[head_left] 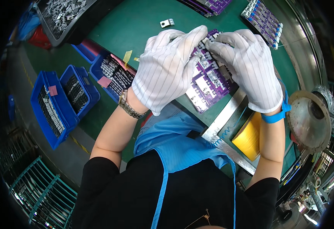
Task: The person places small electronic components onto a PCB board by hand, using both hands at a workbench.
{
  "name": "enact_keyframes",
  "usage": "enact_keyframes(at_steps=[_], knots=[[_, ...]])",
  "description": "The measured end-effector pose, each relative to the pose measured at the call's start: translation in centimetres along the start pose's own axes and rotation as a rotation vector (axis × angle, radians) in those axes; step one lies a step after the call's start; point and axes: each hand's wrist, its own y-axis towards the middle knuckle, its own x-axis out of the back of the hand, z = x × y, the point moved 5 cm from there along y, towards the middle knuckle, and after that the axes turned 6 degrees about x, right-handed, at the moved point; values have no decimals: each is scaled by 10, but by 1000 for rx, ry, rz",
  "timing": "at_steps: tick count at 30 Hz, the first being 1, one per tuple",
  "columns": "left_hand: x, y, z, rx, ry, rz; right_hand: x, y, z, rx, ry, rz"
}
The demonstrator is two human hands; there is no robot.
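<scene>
A purple circuit board (212,89) with rows of shiny metal and white parts lies at a slant on the green tabletop. My left hand (165,68), in a white striped glove, is closed at the board's left edge, index finger and thumb against it. Over the board's far right part is my right hand (249,65), gloved the same way, with its fingers curled and pinched. Whatever sits between those right fingertips is hidden. Beyond my left hand a small metal terminal piece (167,23) lies alone on the table.
A black bin (81,28) of loose metal pieces stands far left. Blue trays (71,121) of dark parts are at left. More purple boards lie at the far edge, others in a rack (263,23) far right. A yellow block (248,135) and round metal hood (310,122) are at right.
</scene>
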Motion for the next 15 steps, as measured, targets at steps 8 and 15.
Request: enact_keyframes(at_steps=[8,15], knots=[[-2,0,0,-5,7,15,8,16,-4,181,-17,43],[-3,-2,2,-6,6,9,2,23,-10,262,115,59]])
